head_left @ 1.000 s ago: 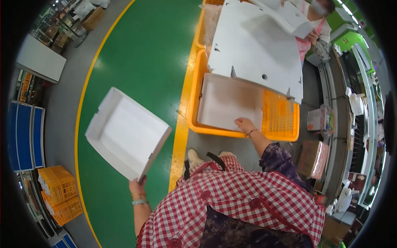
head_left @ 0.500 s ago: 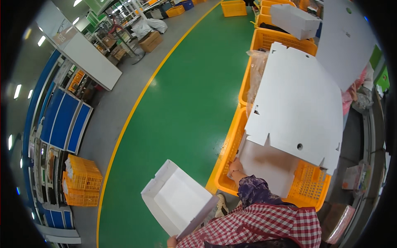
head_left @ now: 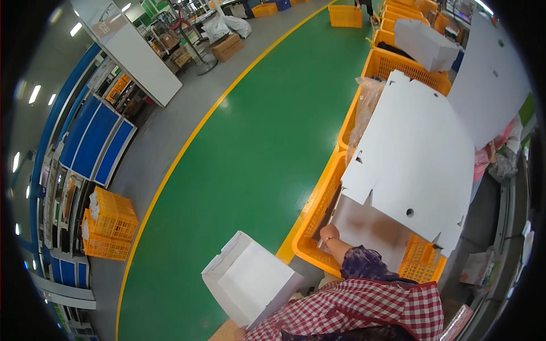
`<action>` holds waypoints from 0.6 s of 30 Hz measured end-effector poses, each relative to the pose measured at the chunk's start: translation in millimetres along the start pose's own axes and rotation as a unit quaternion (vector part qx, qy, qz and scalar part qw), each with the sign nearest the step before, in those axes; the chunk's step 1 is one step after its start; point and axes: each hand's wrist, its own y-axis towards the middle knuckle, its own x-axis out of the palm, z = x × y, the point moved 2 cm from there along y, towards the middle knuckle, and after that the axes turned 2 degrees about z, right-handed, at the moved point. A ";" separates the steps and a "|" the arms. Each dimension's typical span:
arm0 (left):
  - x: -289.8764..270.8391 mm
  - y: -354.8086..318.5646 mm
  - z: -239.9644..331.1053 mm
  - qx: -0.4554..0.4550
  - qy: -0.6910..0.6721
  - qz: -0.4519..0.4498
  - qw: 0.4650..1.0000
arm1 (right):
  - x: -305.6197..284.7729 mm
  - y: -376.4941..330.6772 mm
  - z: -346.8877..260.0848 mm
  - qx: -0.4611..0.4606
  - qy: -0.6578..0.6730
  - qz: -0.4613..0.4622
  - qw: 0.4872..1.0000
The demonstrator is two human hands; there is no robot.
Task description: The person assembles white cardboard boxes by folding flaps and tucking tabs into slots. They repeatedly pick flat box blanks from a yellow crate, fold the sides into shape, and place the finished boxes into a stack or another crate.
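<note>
Folded white carton [head_left: 250, 281] at lower centre looks light yet crushable — best gripped by its edges; the left hand is hidden under it, grip untellable, while the right hand [head_left: 329, 233] curls onto the orange crate [head_left: 310, 227] rim.

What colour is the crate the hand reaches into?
Orange crate, clearest in the head view.

Green floor [head_left: 250, 148] edged by a yellow line. A row of orange crates [head_left: 392, 68] stands along its right side; grey floor beyond the line holds stacked orange crates [head_left: 111, 224].

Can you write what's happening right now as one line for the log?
left hand: hidden, by folded white box | right hand: in orange crate, on flat cardboard sheet
</note>
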 end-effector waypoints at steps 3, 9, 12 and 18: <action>16.8 -4.3 -16.7 0.024 -0.011 0.009 1.000 | -77.9 -54.6 -4.8 0.049 0.155 0.020 0.986; -7.7 10.1 -14.5 0.168 0.068 0.083 0.980 | -136.4 -67.2 46.4 -0.094 0.219 -0.031 0.971; -26.8 -15.0 -0.8 0.147 -0.134 0.056 0.979 | -162.1 -88.9 68.2 -0.004 0.476 -0.056 0.878; 5.6 2.3 -51.2 -0.024 -0.660 -0.035 0.750 | -219.3 -110.0 95.7 -0.122 0.279 -0.061 0.951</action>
